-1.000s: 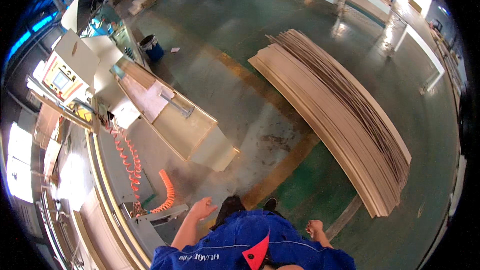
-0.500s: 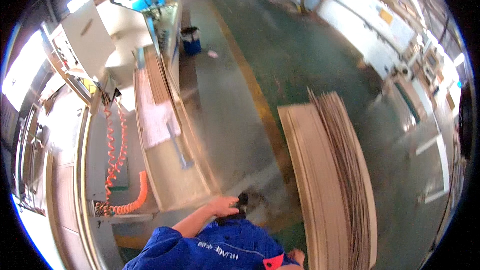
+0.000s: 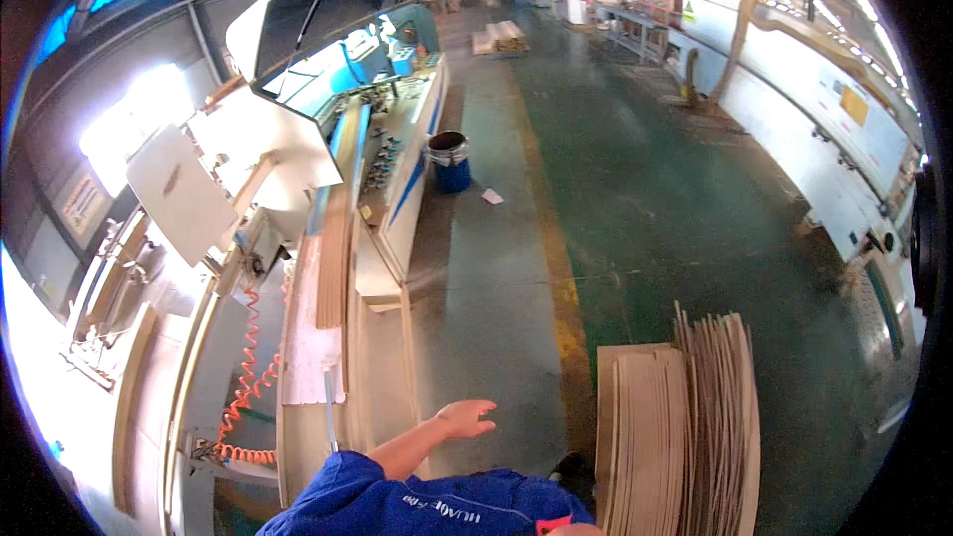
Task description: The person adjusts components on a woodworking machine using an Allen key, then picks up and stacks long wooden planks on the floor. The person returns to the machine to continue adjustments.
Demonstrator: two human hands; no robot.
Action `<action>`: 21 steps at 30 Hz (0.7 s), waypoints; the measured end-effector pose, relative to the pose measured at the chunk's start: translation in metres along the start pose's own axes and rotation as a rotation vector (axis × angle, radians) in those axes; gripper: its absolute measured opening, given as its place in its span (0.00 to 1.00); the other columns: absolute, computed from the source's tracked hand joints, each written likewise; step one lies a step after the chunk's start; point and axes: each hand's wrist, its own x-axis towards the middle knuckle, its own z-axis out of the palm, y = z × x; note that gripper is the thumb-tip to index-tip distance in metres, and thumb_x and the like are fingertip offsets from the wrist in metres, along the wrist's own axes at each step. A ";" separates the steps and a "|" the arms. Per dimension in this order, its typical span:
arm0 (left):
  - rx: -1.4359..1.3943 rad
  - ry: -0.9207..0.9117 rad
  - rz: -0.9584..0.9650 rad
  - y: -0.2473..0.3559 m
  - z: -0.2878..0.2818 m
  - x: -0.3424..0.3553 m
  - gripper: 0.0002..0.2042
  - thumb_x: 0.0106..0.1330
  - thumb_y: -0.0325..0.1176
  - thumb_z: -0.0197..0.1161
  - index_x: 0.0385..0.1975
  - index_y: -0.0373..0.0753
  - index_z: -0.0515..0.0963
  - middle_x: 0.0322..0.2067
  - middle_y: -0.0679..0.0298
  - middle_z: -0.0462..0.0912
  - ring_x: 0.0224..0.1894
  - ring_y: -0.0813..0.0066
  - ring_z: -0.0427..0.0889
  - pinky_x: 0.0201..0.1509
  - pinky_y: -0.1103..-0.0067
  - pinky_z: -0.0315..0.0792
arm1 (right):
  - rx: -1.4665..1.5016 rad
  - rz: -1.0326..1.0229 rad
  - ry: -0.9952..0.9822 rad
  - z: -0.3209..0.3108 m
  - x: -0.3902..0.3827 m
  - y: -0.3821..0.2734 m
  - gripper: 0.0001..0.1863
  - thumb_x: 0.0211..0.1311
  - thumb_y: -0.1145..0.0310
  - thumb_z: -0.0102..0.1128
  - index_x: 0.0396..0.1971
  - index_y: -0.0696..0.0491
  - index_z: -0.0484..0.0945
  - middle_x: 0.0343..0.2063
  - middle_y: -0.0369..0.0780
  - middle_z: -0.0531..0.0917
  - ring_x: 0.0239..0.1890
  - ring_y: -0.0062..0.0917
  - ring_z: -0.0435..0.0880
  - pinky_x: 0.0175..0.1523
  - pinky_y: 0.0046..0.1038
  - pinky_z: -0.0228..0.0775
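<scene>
Between the machine bench and the board stack, the left hand hangs open, empty, over bare floor; the stack sat farther off before.

The sleeve was bright blue, the coiled hose orange, the stacked boards pale tan, the bucket blue, and the floor green with a yellow stripe.
</scene>
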 end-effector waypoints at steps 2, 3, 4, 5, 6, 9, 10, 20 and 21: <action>-0.029 0.092 -0.116 -0.074 0.029 0.028 0.33 0.69 0.55 0.62 0.66 0.38 0.72 0.63 0.51 0.79 0.65 0.55 0.77 0.68 0.64 0.71 | -0.064 -0.023 -0.028 0.003 0.038 -0.076 0.13 0.74 0.69 0.52 0.26 0.55 0.75 0.21 0.41 0.75 0.21 0.31 0.74 0.28 0.38 0.68; 0.025 0.160 -0.143 -0.125 0.052 0.040 0.33 0.69 0.57 0.61 0.65 0.37 0.73 0.62 0.52 0.80 0.65 0.54 0.78 0.68 0.64 0.71 | -0.094 -0.046 -0.046 0.013 0.060 -0.120 0.13 0.74 0.69 0.51 0.27 0.55 0.75 0.21 0.41 0.75 0.21 0.31 0.73 0.28 0.38 0.67; 0.074 0.145 -0.248 -0.165 0.065 0.025 0.31 0.69 0.58 0.58 0.61 0.37 0.77 0.58 0.50 0.82 0.62 0.52 0.80 0.66 0.63 0.73 | -0.125 -0.064 -0.078 0.024 0.082 -0.160 0.13 0.74 0.70 0.51 0.27 0.55 0.75 0.21 0.41 0.74 0.21 0.31 0.73 0.28 0.38 0.67; 0.149 0.198 -0.144 -0.216 0.076 0.009 0.29 0.68 0.58 0.58 0.56 0.38 0.81 0.54 0.48 0.84 0.57 0.50 0.83 0.61 0.60 0.76 | -0.147 -0.097 -0.119 0.047 0.108 -0.203 0.12 0.75 0.70 0.51 0.27 0.55 0.75 0.20 0.41 0.74 0.21 0.30 0.72 0.27 0.38 0.66; 0.092 0.055 -0.309 -0.212 0.088 0.020 0.27 0.68 0.59 0.57 0.52 0.40 0.82 0.51 0.46 0.85 0.53 0.48 0.85 0.56 0.58 0.78 | -0.147 -0.164 -0.071 0.032 0.136 -0.255 0.12 0.75 0.71 0.51 0.28 0.56 0.74 0.20 0.41 0.74 0.21 0.30 0.72 0.27 0.37 0.66; -0.024 -0.174 -0.635 -0.188 0.084 0.004 0.24 0.70 0.57 0.56 0.48 0.43 0.85 0.46 0.47 0.87 0.50 0.48 0.85 0.53 0.57 0.79 | -0.109 -0.281 0.025 0.041 0.203 -0.419 0.11 0.75 0.73 0.51 0.29 0.56 0.74 0.20 0.40 0.73 0.20 0.30 0.71 0.27 0.37 0.65; -0.049 -0.194 -0.698 -0.193 0.090 -0.014 0.23 0.69 0.55 0.56 0.48 0.43 0.85 0.45 0.47 0.87 0.50 0.48 0.86 0.52 0.57 0.79 | -0.096 -0.278 0.023 0.072 0.220 -0.475 0.11 0.75 0.73 0.51 0.29 0.56 0.73 0.20 0.40 0.72 0.20 0.30 0.70 0.27 0.37 0.64; 0.136 -0.087 -0.294 -0.231 -0.022 0.236 0.14 0.65 0.42 0.61 0.45 0.45 0.86 0.39 0.50 0.87 0.47 0.50 0.87 0.45 0.57 0.81 | -0.271 -0.452 -0.137 0.297 0.322 -0.691 0.15 0.74 0.60 0.56 0.29 0.54 0.77 0.19 0.43 0.74 0.18 0.31 0.71 0.25 0.38 0.64; 0.331 0.027 -0.156 -0.244 -0.054 0.279 0.14 0.65 0.40 0.61 0.45 0.45 0.87 0.38 0.50 0.87 0.47 0.50 0.87 0.45 0.57 0.81 | -0.298 -0.401 -0.171 0.333 0.313 -0.694 0.15 0.73 0.60 0.56 0.29 0.54 0.78 0.19 0.43 0.75 0.18 0.31 0.72 0.25 0.38 0.65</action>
